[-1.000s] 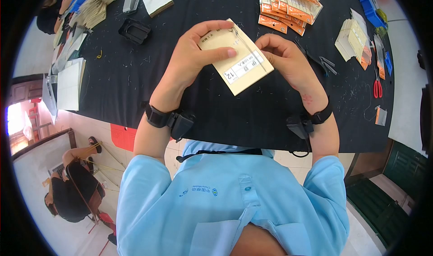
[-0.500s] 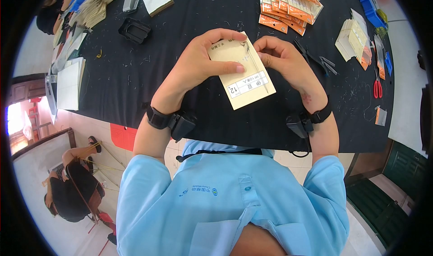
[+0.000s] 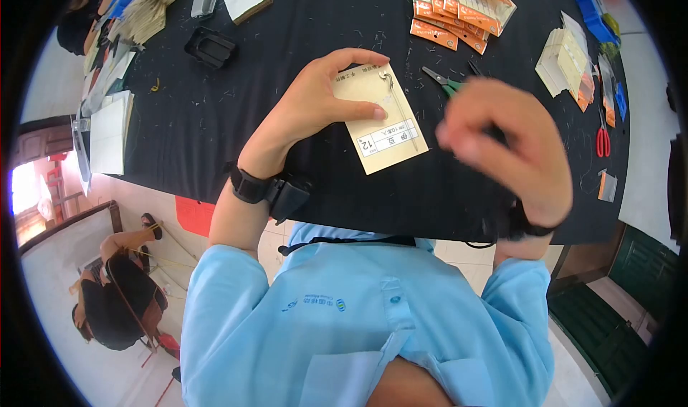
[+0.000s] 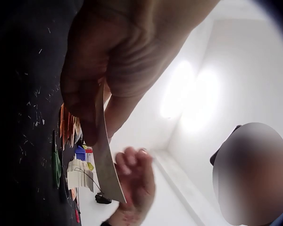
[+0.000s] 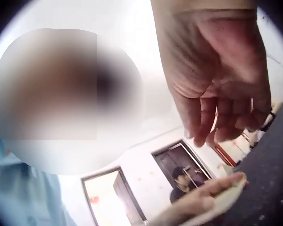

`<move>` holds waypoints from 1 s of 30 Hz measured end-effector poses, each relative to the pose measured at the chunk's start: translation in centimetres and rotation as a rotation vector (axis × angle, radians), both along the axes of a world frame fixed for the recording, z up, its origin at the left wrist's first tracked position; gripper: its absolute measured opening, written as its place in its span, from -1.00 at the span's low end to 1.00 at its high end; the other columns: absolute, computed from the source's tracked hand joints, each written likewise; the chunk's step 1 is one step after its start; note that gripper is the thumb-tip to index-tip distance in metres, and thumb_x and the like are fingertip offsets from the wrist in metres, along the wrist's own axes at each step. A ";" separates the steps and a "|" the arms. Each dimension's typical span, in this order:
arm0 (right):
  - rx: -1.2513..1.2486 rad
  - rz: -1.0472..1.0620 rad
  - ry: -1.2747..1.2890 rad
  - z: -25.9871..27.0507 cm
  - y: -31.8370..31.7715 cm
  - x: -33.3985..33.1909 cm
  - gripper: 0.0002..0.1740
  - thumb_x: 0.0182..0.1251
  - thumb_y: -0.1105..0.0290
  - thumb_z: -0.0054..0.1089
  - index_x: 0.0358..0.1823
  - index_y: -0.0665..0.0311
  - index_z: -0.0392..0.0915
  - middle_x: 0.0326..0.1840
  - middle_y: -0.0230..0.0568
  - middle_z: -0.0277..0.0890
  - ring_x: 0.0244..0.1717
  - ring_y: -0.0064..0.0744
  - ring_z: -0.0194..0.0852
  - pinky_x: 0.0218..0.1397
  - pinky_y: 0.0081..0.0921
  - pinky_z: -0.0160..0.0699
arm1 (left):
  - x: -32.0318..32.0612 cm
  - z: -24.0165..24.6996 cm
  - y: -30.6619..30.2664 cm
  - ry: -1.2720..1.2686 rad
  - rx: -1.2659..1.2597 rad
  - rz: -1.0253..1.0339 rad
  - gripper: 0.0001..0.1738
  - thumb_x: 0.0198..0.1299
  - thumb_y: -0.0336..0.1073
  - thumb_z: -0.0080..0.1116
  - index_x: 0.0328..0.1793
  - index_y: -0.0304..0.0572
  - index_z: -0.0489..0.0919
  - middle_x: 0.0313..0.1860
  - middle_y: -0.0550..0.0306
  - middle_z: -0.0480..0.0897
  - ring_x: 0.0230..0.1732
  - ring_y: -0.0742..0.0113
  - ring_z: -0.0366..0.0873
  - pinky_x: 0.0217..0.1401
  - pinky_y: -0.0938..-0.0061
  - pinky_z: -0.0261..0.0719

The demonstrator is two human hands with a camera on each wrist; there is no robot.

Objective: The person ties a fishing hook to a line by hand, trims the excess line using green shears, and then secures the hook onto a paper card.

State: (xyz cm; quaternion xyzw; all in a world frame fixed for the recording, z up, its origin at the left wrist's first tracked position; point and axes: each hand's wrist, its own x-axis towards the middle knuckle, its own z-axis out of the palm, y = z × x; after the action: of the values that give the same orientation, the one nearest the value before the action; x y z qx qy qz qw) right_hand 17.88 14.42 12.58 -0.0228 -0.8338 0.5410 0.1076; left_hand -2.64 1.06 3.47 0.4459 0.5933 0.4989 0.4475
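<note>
A cream card (image 3: 382, 131) with a white printed label and thin threads or hooks along its right side is held up over the black cloth. The left hand (image 3: 315, 98) grips its upper left part, thumb on the face and fingers at the top edge. Blurred in the head view, the right hand (image 3: 509, 145) is apart from the card, to its right. In the right wrist view that hand (image 5: 221, 80) has loosely bent fingers; any fine thread between them cannot be made out. The left wrist view shows the card (image 4: 106, 160) edge-on under the left hand (image 4: 118, 56).
Orange-topped packets (image 3: 466, 12) lie at the back. Green-handled scissors (image 3: 448, 86) sit behind the right hand. To the right are a cream card stack (image 3: 562, 63) and red scissors (image 3: 603, 142). A black tray (image 3: 211, 47) and white pad (image 3: 247, 0) stand back left.
The right hand has left the card's right edge and moved right and toward the body, uncovering the green-handled scissors. The card has turned more upright and come lower, still in the left hand.
</note>
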 end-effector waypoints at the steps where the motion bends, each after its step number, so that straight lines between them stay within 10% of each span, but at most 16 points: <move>1: -0.039 0.126 0.099 1.2 -0.2 0.7 -0.92 0.21 0.42 0.14 -0.37 0.25 0.57 -0.33 -0.33 0.52 -0.31 -0.45 0.45 -0.31 -0.48 0.36 | 0.0 0.0 0.1 0.002 0.002 0.002 -0.35 -0.13 -0.37 0.43 0.19 -0.19 0.51 -0.04 0.14 0.61 -0.08 0.44 0.57 0.01 0.59 0.51; 8: -0.607 0.203 0.479 5.7 -1.9 5.7 -0.88 0.16 0.47 0.27 -0.31 0.10 0.52 -0.28 -0.41 0.53 -0.30 -0.49 0.46 -0.31 -0.51 0.36 | 0.3 -0.3 0.7 0.115 -0.059 -0.007 -0.38 -0.15 -0.36 0.44 0.14 -0.21 0.53 -0.04 0.10 0.60 -0.04 0.40 0.56 0.04 0.52 0.52; 15: -1.305 0.267 0.279 4.7 -3.9 15.6 -0.86 0.22 0.46 0.21 -0.20 0.15 0.48 -0.17 -0.46 0.50 -0.28 -0.53 0.45 -0.23 -0.52 0.40 | 0.4 -1.3 1.0 0.053 -0.130 -0.005 -0.38 -0.13 -0.40 0.44 0.16 -0.21 0.52 -0.05 0.13 0.60 -0.09 0.44 0.56 0.00 0.56 0.55; 30: -1.301 0.258 0.338 4.2 -2.9 11.9 -0.90 0.19 0.55 0.16 -0.34 0.18 0.46 -0.18 -0.48 0.41 -0.34 -0.62 0.41 -0.38 -0.54 0.29 | 0.3 -1.6 1.0 0.079 -0.133 0.010 -0.35 -0.16 -0.35 0.44 0.18 -0.16 0.53 -0.01 0.09 0.60 -0.10 0.41 0.59 -0.03 0.58 0.53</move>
State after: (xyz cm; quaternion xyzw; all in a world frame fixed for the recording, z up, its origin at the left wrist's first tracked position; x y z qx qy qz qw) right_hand 29.75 11.52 16.75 0.1014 -0.3069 0.9366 0.1354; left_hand -2.35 2.08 1.87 0.4315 0.6447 0.4426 0.4496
